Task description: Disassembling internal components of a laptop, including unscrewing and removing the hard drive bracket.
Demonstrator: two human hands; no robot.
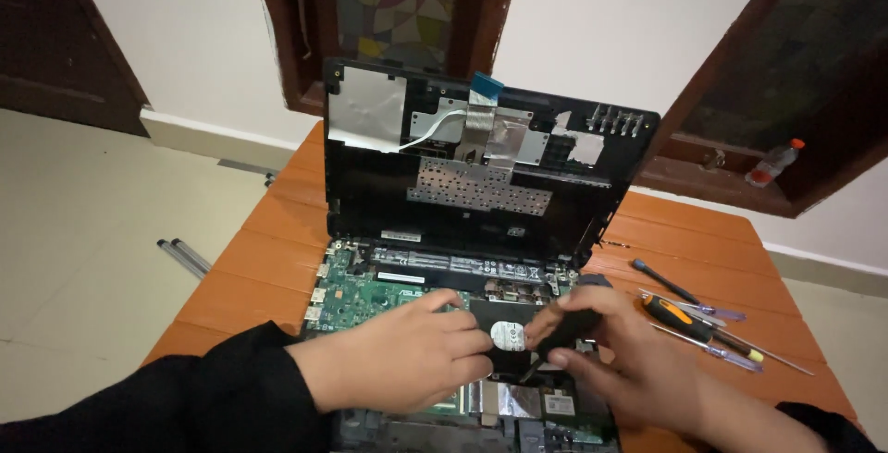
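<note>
The near edge of the opened laptop base (481, 407) is cut off by the lower frame, and much of its interior is covered by both hands and the dark sleeves. The left hand (407, 356) is laid palm-down on the base, fingers loosely curled and resting on the left edge of the hard drive (507, 335); nothing is seen to be gripped by it. The right hand (615, 347) is closed around a black screwdriver handle (569, 324); its thin shaft is directed down and to the near left, the tip being lost at the drive's near right corner. The long axis of the tool runs from far right to near left. The drive is seen as a black rectangle with a round white label, seated at the centre of the base, only partly visible between the hands. A green circuit board (365, 291) is exposed to the left. Spare screwdrivers (703, 319) are laid on the orange table (259, 259) to the right. Farther off, the keyboard panel (481, 166) is propped upright, its underside with silver foil and a ribbon cable facing the camera.
</note>
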